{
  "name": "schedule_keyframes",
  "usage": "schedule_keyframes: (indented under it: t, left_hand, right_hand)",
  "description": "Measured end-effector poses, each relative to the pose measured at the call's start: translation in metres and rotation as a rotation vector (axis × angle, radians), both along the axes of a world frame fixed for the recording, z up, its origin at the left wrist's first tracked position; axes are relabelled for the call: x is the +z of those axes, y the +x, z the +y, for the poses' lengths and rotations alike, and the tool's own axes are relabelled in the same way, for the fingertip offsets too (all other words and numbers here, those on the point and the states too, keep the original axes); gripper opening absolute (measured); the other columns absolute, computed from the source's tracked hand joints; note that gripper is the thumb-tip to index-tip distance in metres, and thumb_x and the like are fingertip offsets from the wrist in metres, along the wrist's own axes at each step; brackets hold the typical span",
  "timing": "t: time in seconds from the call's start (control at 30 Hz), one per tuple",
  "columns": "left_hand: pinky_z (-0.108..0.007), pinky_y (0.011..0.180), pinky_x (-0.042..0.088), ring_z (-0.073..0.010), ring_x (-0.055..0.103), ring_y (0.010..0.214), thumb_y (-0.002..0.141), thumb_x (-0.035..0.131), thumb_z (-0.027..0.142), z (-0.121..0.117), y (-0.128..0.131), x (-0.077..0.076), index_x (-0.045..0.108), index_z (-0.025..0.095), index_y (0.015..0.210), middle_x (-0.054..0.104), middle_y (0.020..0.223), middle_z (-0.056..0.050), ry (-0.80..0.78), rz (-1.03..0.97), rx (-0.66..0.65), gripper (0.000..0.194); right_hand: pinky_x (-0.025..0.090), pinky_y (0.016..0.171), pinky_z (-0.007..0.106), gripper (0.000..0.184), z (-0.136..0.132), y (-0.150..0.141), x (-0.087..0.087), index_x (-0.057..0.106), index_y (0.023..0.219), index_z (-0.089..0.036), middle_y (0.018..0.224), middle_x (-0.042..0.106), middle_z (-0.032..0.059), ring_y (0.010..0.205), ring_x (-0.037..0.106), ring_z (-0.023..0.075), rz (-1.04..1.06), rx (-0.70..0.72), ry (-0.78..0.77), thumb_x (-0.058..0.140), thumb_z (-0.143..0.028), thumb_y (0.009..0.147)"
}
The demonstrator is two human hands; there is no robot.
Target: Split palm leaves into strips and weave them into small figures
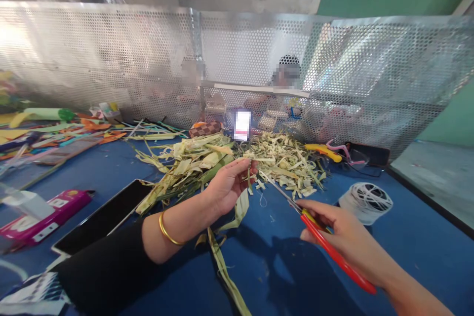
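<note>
"Holding what in the left hand (230, 185)?"
"Pinching a thin, pale-green dried-leaf strip (263, 159), with a heap of pale-yellow leaf clippings (291, 165) just beyond that grip."
"And in the right hand (340, 224)?"
"Grasping red-and-yellow-handled metal scissors (319, 233), pointed toward that strip, with a round white string bundle (366, 203) right of that grip."

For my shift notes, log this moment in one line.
left hand: pinching leaf strip | right hand: gripping red-handled scissors | leaf shreds: heaped ahead

One head-worn view, facing forward and down, close above blue table (266, 227)
</note>
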State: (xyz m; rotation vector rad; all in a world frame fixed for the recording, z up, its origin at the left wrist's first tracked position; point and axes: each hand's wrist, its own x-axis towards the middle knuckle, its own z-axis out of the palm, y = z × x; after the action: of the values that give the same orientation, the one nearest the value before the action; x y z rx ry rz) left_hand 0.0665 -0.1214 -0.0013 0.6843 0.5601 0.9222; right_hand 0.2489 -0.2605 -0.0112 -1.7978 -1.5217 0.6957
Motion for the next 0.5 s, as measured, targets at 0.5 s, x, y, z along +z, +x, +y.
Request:
schedule_keyframes:
  t: [0.5]
  left_hand:
    - [-0.018, 0.056, 0.047, -0.0092, 0.061, 0.063, 0.078, 0.063, 0.014, -0.002, 0.003, -0.013, 0.068, 0.012, 0.073, 0.067, 0.074, -0.004, -0.008, 0.047, -0.065, 0.007]
  right_hand:
    - [0.055, 0.079, 0.031, 0.05, 0.003, -0.001, -0.001, 0.063, 0.12, -0.02, 0.117, 0.067, 0.008, 0.098, 0.066, 0.0261, -0.227, -0.05, 0.074, 0.064, -0.04, 0.074]
